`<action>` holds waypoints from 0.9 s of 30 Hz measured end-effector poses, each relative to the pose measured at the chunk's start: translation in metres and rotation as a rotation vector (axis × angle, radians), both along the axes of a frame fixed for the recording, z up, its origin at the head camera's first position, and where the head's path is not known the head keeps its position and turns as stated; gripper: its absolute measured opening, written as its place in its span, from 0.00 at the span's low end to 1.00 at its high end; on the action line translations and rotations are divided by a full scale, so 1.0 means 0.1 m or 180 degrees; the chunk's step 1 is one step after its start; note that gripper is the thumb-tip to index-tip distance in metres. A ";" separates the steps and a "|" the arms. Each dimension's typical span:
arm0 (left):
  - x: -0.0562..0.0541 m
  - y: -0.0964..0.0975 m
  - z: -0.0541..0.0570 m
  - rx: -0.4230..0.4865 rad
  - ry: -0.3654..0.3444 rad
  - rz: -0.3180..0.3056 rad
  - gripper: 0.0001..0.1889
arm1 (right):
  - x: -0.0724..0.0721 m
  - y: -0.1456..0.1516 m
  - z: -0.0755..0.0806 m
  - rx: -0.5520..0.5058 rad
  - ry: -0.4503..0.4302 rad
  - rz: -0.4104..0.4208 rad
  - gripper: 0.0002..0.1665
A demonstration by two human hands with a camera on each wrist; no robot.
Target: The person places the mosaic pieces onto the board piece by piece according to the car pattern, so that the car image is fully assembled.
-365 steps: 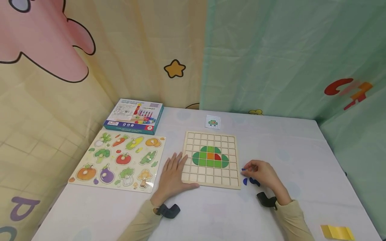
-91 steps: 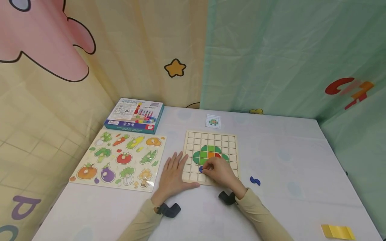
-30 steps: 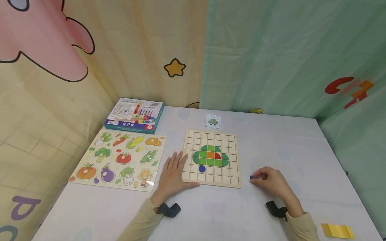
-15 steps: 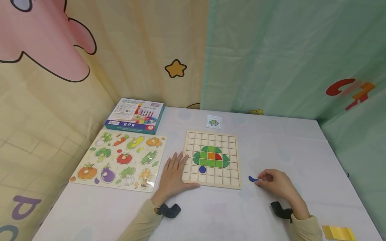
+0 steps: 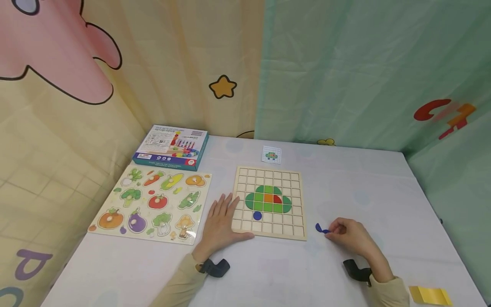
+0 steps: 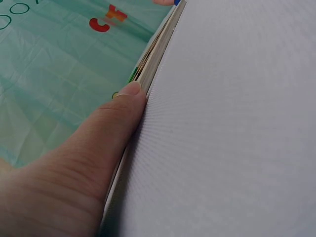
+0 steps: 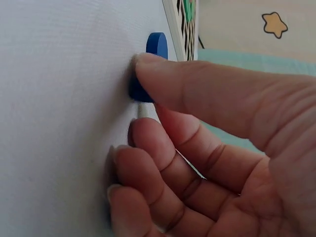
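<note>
My left hand (image 5: 220, 226) lies with fingers spread at the near left corner of the wooden grid board (image 5: 245, 230). In the left wrist view its thumb (image 6: 111, 123) rests along the board's edge. On the board, green, orange and red tiles (image 5: 268, 199) form a rounded shape, with a blue circle (image 5: 257, 215) below its left part. Right of the board, my right hand (image 5: 350, 235) pinches a blue half-circle tile (image 7: 140, 91) between thumb and fingers, low at the tabletop. Another blue half-circle tile (image 5: 319, 227) lies just beyond it, towards the board.
A small pattern card (image 5: 271, 154) lies behind the board. To the left are a vegetable knob puzzle (image 5: 174, 213) and a flat toy box (image 5: 168, 147). A folded yellow piece (image 5: 430, 296) sits at the near right. Curtains (image 5: 337, 76) stand behind the table.
My right hand has gone from the board back to the right, leaving the blue circle in the grid. The two remaining blue tiles have shifted and turned slightly. My left hand has stayed put.
</note>
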State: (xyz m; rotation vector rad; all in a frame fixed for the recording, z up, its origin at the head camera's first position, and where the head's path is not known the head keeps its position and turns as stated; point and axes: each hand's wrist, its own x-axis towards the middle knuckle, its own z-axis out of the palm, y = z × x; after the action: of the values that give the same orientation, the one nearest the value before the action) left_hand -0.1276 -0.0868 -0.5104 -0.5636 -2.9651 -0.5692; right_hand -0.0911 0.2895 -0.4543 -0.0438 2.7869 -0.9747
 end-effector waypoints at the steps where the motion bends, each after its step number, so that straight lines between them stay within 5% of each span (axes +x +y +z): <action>1: 0.00 0.00 0.00 -0.0008 -0.0004 0.0000 0.61 | 0.00 0.00 0.00 0.0015 0.0026 -0.0005 0.09; 10: 0.00 -0.01 0.01 -0.0031 -0.0019 0.0005 0.61 | -0.06 -0.11 0.05 -0.0021 0.0381 -0.0186 0.09; 17: -0.01 -0.01 0.01 0.0019 0.0008 0.0002 0.60 | -0.22 -0.49 0.03 -0.0240 0.0617 0.0079 0.09; 27: 0.00 0.00 0.01 0.0057 0.0074 -0.0017 0.60 | -0.38 -0.99 -0.01 -0.0237 0.0445 0.0452 0.05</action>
State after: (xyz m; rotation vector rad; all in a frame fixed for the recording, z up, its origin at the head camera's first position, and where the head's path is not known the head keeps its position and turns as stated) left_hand -0.1275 -0.0871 -0.5098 -0.5728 -2.9346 -0.5849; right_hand -0.1294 0.1902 -0.4549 -0.3277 2.8232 -1.0774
